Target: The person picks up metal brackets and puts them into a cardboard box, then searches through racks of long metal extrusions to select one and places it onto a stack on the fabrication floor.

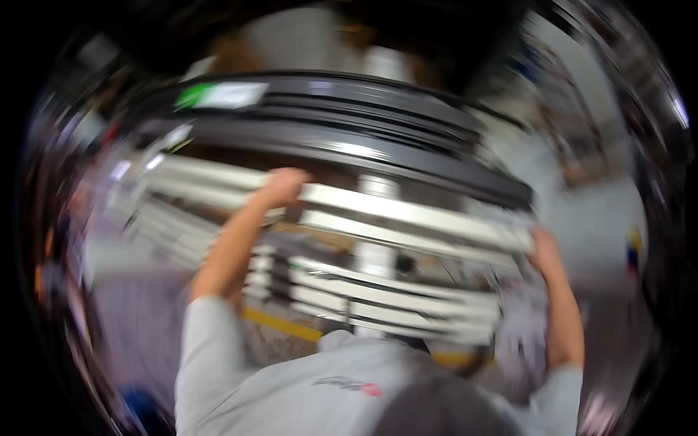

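A long white bar (407,211), perhaps a length of profile, runs across in front of me, its right end lower in the picture. My left hand (286,186) is closed over its upper edge, left of the middle. At the bar's right end, my right hand (542,245) grips it, its fingers partly hidden and smeared. Just beneath lies another white length (392,234); I cannot tell whether the two are joined. Beyond them are long dark grey bars (356,149), one bearing a green and white label (222,95).
Closer to my body, several white bars (407,298) lie stacked at a lower level. A white upright post (376,258) stands behind them. A yellow strip (280,325) shows low down. Grey floor (589,232) extends on the right. Motion blurs the surroundings.
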A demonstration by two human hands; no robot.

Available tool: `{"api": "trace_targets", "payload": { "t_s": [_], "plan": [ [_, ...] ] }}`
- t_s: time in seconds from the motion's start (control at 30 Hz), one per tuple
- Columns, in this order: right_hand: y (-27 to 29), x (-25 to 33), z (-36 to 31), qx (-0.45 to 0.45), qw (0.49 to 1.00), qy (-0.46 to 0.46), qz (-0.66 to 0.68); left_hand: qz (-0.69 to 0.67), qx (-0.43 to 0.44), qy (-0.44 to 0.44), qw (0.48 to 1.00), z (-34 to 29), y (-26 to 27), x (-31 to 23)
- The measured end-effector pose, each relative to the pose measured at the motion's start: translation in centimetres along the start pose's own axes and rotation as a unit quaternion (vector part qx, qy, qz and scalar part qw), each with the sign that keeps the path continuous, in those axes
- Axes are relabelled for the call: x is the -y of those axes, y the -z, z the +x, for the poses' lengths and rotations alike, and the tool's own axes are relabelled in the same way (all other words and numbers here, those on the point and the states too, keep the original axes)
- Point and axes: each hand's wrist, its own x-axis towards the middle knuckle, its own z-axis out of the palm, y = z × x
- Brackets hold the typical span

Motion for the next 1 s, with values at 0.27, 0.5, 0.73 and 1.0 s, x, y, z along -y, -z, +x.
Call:
{"api": "trace_targets", "payload": {
  "t_s": [0.27, 0.5, 0.73, 1.0],
  "plan": [
    [-2.2, -1.2, 6.9, -0.089, 0.986, -0.108, 0.09, 0.049, -0.017, 0.007, 0.999, 1.7, -0.5, 1.6],
    [-8.5, -4.7, 5.7, 0.009, 0.819, -0.281, 0.5, 0.008, 0.064, 0.007, 0.998, 3.0, -1.4, 1.5],
    [-8.2, -4.5, 7.2, 0.031, 0.649, -0.31, 0.694, -0.009, 0.118, 0.033, 0.992, 4.1, -0.8, 3.0],
    [-10.1, -4.5, 6.2, 0.013, 0.574, -0.329, 0.75, 0.049, 0.049, 0.002, 0.998, 3.3, -2.9, 2.0]
  ]
}}
